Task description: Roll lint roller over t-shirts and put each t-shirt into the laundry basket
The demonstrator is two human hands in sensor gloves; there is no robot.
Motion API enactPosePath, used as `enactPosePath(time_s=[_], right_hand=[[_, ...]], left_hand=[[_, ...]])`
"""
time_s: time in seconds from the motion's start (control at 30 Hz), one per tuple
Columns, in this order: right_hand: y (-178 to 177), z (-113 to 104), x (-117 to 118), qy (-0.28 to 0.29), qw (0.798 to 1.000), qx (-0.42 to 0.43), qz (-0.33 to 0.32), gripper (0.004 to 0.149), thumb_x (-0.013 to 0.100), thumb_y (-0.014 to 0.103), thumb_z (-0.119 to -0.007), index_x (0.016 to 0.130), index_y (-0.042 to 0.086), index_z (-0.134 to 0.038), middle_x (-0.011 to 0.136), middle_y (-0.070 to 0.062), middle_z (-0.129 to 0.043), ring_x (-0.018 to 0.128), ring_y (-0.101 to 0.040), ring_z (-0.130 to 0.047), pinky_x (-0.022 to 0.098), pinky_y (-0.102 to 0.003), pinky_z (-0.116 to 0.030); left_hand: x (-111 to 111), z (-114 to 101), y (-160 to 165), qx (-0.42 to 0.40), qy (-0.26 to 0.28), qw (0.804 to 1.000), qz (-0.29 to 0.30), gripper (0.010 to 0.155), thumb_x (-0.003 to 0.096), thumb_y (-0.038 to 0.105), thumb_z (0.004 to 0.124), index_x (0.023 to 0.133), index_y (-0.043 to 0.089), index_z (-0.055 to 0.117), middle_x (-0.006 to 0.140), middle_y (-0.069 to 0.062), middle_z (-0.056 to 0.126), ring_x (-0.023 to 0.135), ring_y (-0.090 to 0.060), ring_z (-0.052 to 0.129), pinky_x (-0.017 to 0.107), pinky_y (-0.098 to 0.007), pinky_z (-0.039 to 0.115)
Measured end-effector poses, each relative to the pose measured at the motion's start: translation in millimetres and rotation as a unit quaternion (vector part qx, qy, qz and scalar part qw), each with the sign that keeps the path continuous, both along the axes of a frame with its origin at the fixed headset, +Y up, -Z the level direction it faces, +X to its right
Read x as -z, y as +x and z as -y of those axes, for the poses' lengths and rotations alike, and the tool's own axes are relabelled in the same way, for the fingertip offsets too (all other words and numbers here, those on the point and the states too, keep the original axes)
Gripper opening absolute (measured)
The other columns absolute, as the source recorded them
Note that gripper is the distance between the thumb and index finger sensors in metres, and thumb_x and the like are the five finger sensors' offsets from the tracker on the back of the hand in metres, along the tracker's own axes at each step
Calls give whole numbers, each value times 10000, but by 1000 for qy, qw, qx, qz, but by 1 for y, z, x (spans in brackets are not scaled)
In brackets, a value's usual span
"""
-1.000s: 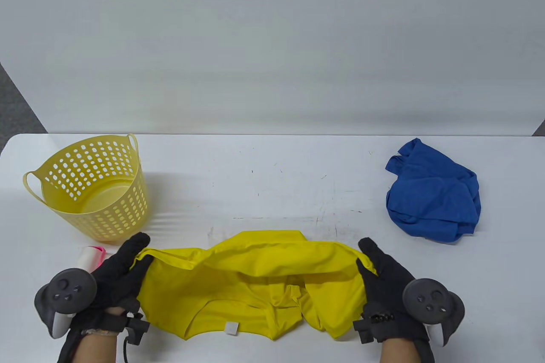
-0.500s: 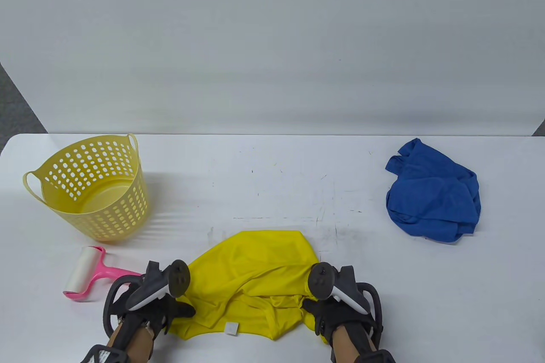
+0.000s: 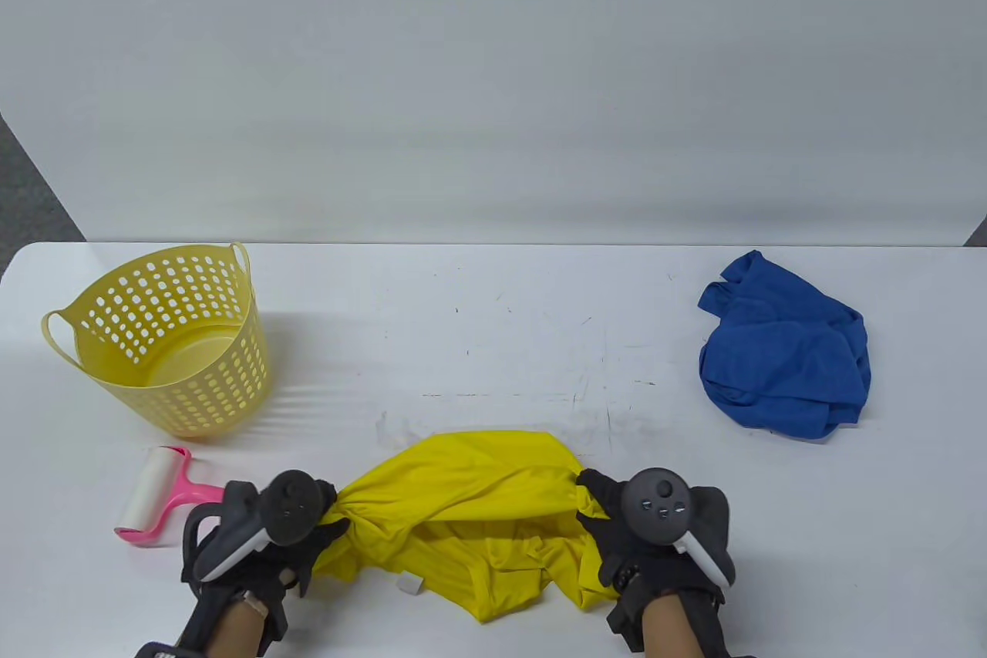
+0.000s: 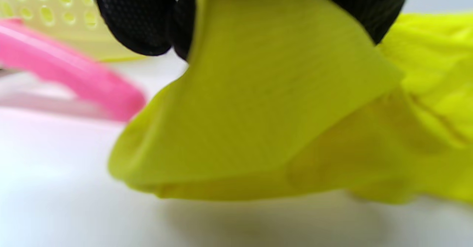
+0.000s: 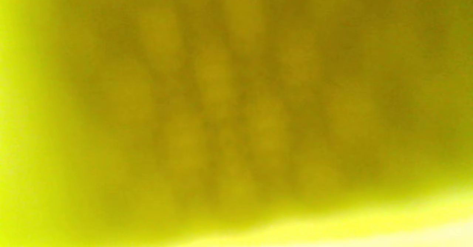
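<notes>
A yellow t-shirt [image 3: 470,488] lies bunched at the table's front edge. My left hand [image 3: 328,515] grips its left end and my right hand [image 3: 594,500] grips its right end, so the cloth is gathered between them. In the left wrist view my gloved fingers [image 4: 144,21] pinch a fold of the yellow t-shirt [image 4: 266,102]. The right wrist view is filled by blurred yellow t-shirt cloth [image 5: 236,114]. A pink lint roller [image 3: 158,496] with a white roll lies left of my left hand. The yellow laundry basket [image 3: 166,342] stands at the left, nothing inside it.
A crumpled blue t-shirt [image 3: 786,349] lies at the right of the white table [image 3: 493,334]. A grey wall panel stands behind the table's far edge. The roller's pink handle [image 4: 74,80] shows close beside the cloth in the left wrist view.
Both hands first drew in from the shirt's spread ends toward the front, uncovering the lint roller. Now they grip the gathered cloth at each side, and the shirt is more bunched.
</notes>
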State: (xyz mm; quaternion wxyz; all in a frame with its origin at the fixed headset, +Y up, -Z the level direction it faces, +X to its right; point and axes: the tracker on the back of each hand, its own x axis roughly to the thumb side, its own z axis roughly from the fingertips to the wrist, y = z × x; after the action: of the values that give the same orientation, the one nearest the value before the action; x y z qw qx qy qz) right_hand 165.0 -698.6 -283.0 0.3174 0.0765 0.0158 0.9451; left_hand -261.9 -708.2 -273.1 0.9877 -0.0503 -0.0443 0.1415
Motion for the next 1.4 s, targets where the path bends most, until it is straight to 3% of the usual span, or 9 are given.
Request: enactPosePath(time_s=[0.43, 0.63, 0.7, 0.77, 0.83, 0.9, 1.03, 1.27, 1.4], right_hand=[[2, -76, -63, -98, 976, 8, -192, 501, 476, 363, -791, 923, 147, -724, 689, -177, -934, 480, -328, -949, 370, -523, -799], [0, -63, 8, -138, 981, -82, -110, 490, 475, 353, -781, 922, 159, -725, 665, -174, -944, 458, -326, -953, 354, -523, -800], [2, -94, 45, -63, 993, -93, -31, 478, 476, 347, -761, 920, 182, -696, 669, -167, -917, 464, -318, -932, 366, -517, -782], [4, -144, 57, 168, 980, -48, 93, 477, 474, 340, -758, 923, 208, -666, 704, -168, -885, 506, -329, -911, 400, -529, -762], [3, -178, 52, 410, 884, 15, 222, 477, 389, 335, -823, 851, 231, -771, 683, -159, -951, 497, -348, -965, 396, -563, -784], [3, -185, 57, 381, 910, -1, 165, 504, 422, 347, -793, 903, 243, -684, 815, -157, -866, 644, -381, -899, 513, -623, -681], [17, -145, 65, 260, 958, -90, 79, 549, 453, 412, -718, 961, 234, -611, 937, -182, -770, 784, -443, -794, 582, -713, -540], [46, -32, 25, 214, 941, -261, -1, 472, 428, 393, -729, 876, 242, -734, 908, -152, -810, 765, -417, -838, 562, -712, -570], [54, 6, 4, 45, 946, -310, -83, 462, 415, 395, -762, 855, 255, -780, 917, -139, -842, 789, -423, -844, 564, -719, -576]], left_hand=[[-19, -111, -21, -36, 42, 994, 92, 516, 469, 527, 886, 918, 277, 840, 523, 52, 1002, 392, -192, 1009, 527, -553, 823], [45, -101, 9, 105, -1, 994, 20, 509, 483, 522, 863, 925, 276, 811, 529, 56, 978, 396, -181, 989, 532, -537, 809], [58, -129, 24, 159, 107, 980, -55, 509, 498, 544, 808, 942, 302, 749, 553, 88, 945, 421, -147, 972, 556, -509, 799], [55, -171, 37, 161, 297, 934, -116, 510, 520, 548, 747, 973, 336, 652, 612, 107, 896, 486, -133, 944, 602, -500, 764], [49, -208, 45, 132, 394, 904, -101, 516, 537, 531, 724, 993, 332, 586, 656, 94, 861, 533, -155, 916, 627, -519, 721], [47, -223, 46, 137, 408, 898, -89, 548, 547, 520, 727, 1024, 334, 531, 687, 87, 845, 568, -164, 902, 650, -525, 698], [48, -190, 43, 215, 326, 920, 24, 665, 529, 540, 757, 1080, 325, 451, 689, 91, 867, 558, -157, 920, 649, -520, 717], [15, -69, 43, 260, 175, 936, 158, 512, 524, 522, 721, 1000, 349, 647, 653, 78, 933, 521, -161, 971, 619, -525, 758], [2, -28, 45, 237, -5, 940, 243, 548, 482, 561, 746, 993, 365, 703, 740, 75, 991, 633, -182, 1023, 661, -569, 746]])
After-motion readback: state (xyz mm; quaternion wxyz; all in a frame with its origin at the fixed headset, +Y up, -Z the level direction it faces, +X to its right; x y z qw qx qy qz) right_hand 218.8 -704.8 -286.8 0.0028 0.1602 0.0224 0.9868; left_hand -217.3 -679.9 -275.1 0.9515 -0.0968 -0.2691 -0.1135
